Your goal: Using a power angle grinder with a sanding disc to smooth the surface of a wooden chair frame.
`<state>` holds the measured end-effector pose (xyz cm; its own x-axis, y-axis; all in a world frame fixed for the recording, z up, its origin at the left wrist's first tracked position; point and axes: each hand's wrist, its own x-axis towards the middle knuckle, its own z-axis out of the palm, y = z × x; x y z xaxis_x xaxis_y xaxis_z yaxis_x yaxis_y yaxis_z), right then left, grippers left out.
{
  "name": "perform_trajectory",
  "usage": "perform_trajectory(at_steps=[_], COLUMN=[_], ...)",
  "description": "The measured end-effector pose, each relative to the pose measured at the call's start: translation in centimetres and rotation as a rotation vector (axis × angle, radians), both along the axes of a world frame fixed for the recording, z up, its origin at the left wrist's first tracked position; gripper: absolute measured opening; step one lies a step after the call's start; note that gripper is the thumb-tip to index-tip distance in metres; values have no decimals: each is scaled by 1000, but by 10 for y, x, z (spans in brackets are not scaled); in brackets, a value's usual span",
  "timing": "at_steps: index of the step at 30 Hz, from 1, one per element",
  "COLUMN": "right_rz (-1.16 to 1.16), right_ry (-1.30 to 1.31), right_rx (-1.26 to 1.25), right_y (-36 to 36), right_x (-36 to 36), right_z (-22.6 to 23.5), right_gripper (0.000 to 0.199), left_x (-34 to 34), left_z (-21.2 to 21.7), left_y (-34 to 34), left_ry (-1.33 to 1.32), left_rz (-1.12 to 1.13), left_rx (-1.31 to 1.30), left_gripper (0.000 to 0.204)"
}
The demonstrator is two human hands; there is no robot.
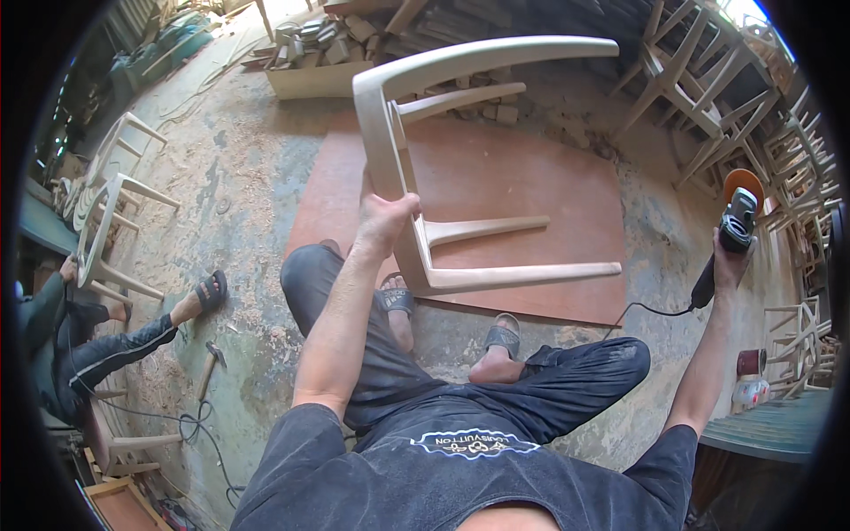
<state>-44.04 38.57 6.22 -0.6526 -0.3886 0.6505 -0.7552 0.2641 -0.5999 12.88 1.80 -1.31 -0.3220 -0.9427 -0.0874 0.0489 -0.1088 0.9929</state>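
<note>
My left hand (pixel 387 221) is closed around a rail of a pale, bare wooden chair frame (pixel 379 133). The frame is held tilted on its side, its legs pointing right, above a reddish-brown board (pixel 513 168) on the floor. Out to the right, my right hand (pixel 731 261) grips an angle grinder (pixel 737 221) by its body. An orange disc (pixel 744 183) is at the tool's far end, well apart from the frame. A black cord (pixel 655 307) runs from the grinder toward my right knee.
At left, another person's hand (pixel 69 268) touches a second chair frame (pixel 111 221). A hammer (pixel 208 372) lies on the dusty floor near a looped cable (pixel 195 420). Stacked chair frames (pixel 699 84) stand far right; wood offcuts (pixel 323 44) are piled at the back. A bottle (pixel 751 389) stands by a greenish tabletop (pixel 761 434).
</note>
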Motion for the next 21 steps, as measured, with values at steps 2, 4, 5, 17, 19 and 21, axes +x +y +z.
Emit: perform_trajectory(at_steps=[2,4,5,17,19,21], right_rz=[-23,73,121,339,424,580], right_ry=[111,49,75,-51,-55,-148], right_rx=[110,52,53,547,610,594], right_y=[-8,-11,-18,-207,-247,-288], right_x=[29,38,46,159,173,177], right_z=[13,3,-6,-83,-96,-125], right_gripper=[68,66,65,62,60,58], left_x=[4,10,14,37,34,28], left_z=[2,2,0,49,53,53], left_y=[10,23,28,59,45,32], left_ry=[72,109,110,174,111,150], left_rz=[-31,-16,-25,-151,-186,-201], left_rx=[-50,-90,-88,209,302,299], left_gripper=[74,77,78,73,71,71])
